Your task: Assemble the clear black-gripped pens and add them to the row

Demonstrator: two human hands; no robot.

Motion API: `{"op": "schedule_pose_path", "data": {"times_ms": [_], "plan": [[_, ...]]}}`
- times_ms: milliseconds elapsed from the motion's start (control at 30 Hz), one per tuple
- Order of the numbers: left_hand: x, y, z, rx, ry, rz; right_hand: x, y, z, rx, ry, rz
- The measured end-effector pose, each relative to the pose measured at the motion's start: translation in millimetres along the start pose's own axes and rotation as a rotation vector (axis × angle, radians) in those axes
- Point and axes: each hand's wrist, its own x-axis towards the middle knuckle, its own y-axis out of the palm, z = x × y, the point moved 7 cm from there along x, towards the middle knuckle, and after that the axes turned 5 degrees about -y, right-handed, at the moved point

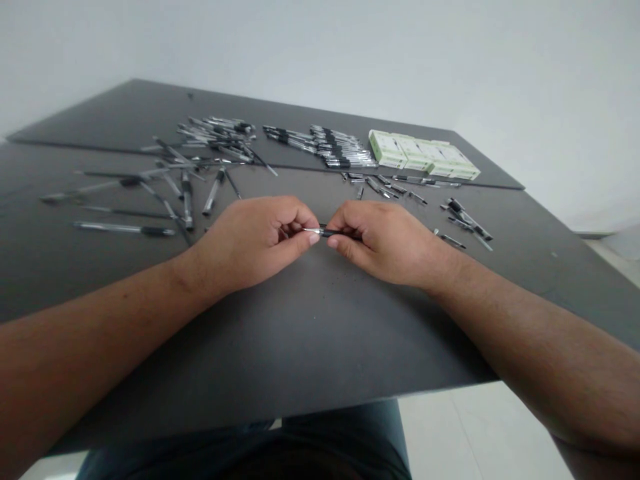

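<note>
Both hands meet over the grey table [310, 347], holding a pen [326, 233] level between them. My left hand [257, 240] is closed, thumb and forefinger pinching the pen's silvery end. Around its dark part the fingers of my right hand [387, 240] are closed. Much of the pen is hidden inside the fingers. Beyond my left hand lie loose clear pen barrels with black grips, one of them a barrel [123, 229] lying flat at the left. Small pen parts [387, 187] are scattered behind my right hand.
At the back left is a jumbled heap of pens [217, 139]. Pens in a neat row [345, 147] lie beside several green-and-white boxes [425, 155]. A small group of pen pieces [465, 220] sits at the right. A seam crosses the table; its front edge is near my lap.
</note>
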Motion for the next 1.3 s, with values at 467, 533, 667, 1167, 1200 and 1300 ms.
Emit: {"op": "schedule_pose_path", "data": {"times_ms": [467, 533, 667, 1167, 1200, 1300], "plan": [[-1, -7.9, 1, 0.009, 0.05, -0.045, -2, -2, -3, 0.122, 0.069, -0.006], [-1, -7.9, 1, 0.005, 0.067, -0.037, -2, -1, -7, 0.126, 0.079, 0.037], [-2, -8.2, -1, 0.021, 0.094, -0.012, -4, 8, -12, 0.281, 0.127, 0.185], [-1, -6.4, -2, 0.095, 0.13, 0.048, -3, 10, -15, 0.354, 0.165, 0.201], [-1, -6.5, -4, 0.1, 0.152, 0.045, -4, 12, -16, 0.388, 0.167, 0.223], [-3, -7.5, -11, 0.119, 0.214, 0.036, -7, 19, -15, 0.519, 0.187, 0.303]]}}
